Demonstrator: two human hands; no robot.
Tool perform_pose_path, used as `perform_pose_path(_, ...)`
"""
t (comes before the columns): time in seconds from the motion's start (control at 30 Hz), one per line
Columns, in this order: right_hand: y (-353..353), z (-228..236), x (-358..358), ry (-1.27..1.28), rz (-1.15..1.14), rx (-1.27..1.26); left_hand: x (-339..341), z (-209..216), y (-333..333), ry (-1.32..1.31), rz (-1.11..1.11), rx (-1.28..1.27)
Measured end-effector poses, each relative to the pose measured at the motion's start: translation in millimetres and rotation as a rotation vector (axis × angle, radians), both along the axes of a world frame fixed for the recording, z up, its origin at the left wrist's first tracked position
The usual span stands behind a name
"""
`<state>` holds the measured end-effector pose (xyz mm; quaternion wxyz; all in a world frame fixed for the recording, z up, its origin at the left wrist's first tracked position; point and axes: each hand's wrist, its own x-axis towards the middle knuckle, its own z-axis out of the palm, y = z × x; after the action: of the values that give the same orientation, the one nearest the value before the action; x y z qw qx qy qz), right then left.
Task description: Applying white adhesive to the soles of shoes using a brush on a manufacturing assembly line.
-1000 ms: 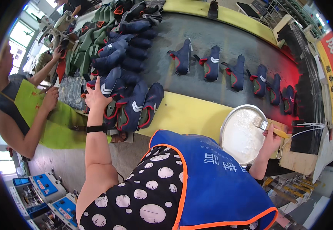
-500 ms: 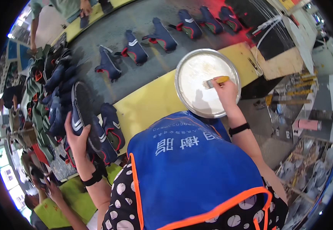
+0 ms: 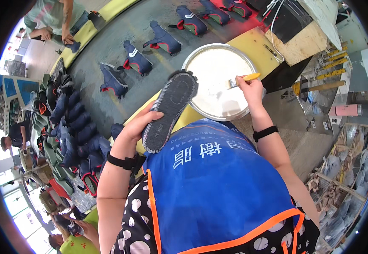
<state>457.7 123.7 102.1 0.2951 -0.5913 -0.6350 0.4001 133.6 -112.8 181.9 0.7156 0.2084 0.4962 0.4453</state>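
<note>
My left hand (image 3: 139, 122) grips a shoe upper (image 3: 171, 106) with its dark grey, stitched underside turned up; the toe end reaches to the rim of a round metal basin (image 3: 189, 57). White, creamy liquid (image 3: 215, 63) fills the basin. Over it, my right hand (image 3: 250, 89) pinches a flat paintbrush (image 3: 248, 77) with a yellow handle, bristles pointing left at the white liquid. Several navy shoe uppers with red trim, one of them a shoe upper (image 3: 137, 58), stand in a row on the dark conveyor belt (image 3: 103, 46) beyond.
A heap of navy and green shoe uppers (image 3: 71, 122) lies at the left. Yellow boarding (image 3: 251, 46) edges the belt. Across it a person (image 3: 56, 21) handles a dark shoe upper; another person in yellow-green (image 3: 80, 245) is at lower left. Racks and a pink cylinder (image 3: 348, 110) stand right.
My left hand has brought the shoe upper from the heap to the basin, underside now up. The brush has shifted slightly, and the row on the belt sits farther up and left in view.
</note>
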Motion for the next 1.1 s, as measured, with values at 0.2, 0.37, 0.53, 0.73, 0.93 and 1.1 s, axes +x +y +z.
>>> perform_pose_path(0.2, -44, 100, -34, 0.372, 0.383, 0.444, 7, 18, 31, -0.001, -0.206, -0.106)
perform_pose_path(0.37, -64, 145, -49, 0.232, 0.802, 0.692, 14, 24, 44, 0.013, -0.251, -0.12)
perform_pose_path(0.53, -49, 124, -44, 0.173, 0.714, 0.696, 16, 28, 44, 0.018, -0.28, -0.092)
perform_pose_path(0.73, -48, 117, -43, 0.149, 0.462, 0.58, 9, 10, 30, -0.115, -0.278, -0.086)
perform_pose_path(0.93, -52, 114, -63, 0.353, 0.55, 0.547, 8, 11, 25, -0.079, -0.268, -0.05)
perform_pose_path(1.1, -50, 112, -54, 0.192, 0.347, 0.438, 3, 8, 15, -0.035, -0.222, 0.008)
